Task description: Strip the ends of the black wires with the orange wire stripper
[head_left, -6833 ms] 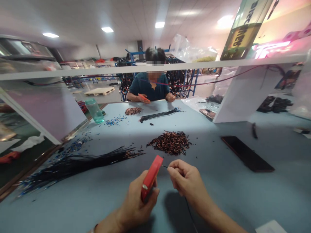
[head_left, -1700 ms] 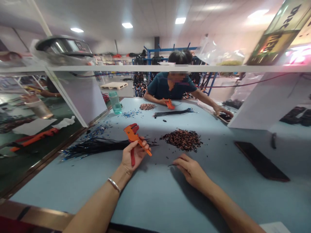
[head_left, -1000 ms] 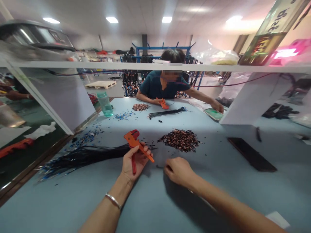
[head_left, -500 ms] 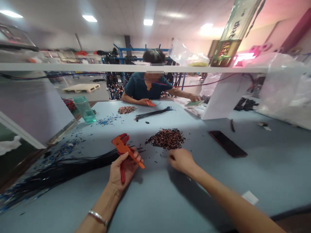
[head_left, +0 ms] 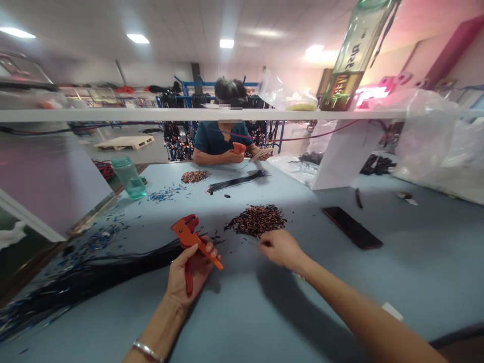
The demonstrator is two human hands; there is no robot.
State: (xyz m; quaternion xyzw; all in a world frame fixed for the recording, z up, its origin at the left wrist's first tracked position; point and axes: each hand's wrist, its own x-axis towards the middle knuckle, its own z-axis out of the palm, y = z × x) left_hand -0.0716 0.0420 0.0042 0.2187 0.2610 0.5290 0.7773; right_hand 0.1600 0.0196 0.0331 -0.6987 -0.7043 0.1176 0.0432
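My left hand (head_left: 194,267) is wrapped round an orange and red wire stripper (head_left: 189,237), its jaws tilted up and to the left. Behind that hand a long bundle of thin black wires (head_left: 113,267) with blue and silvery ends runs off to the left. My right hand (head_left: 282,247) is closed just above the table, fingers curled inward; whatever they pinch, if anything, is hidden. Right by its fingers lies a heap of small black and copper-coloured bits (head_left: 259,220).
Across the table (head_left: 234,312) sits a co-worker (head_left: 221,138) with an orange tool and a flat item. Nearby are a short wire bundle (head_left: 236,181), a copper-coloured pile (head_left: 194,176), blue scraps (head_left: 164,193), a green bottle (head_left: 129,177) and a phone (head_left: 352,228). A shelf (head_left: 151,115) spans above.
The co-worker's outstretched hand has come back to the middle with the flat item, and their orange tool is raised. My hands hold nearly the same pose; the view has shifted slightly.
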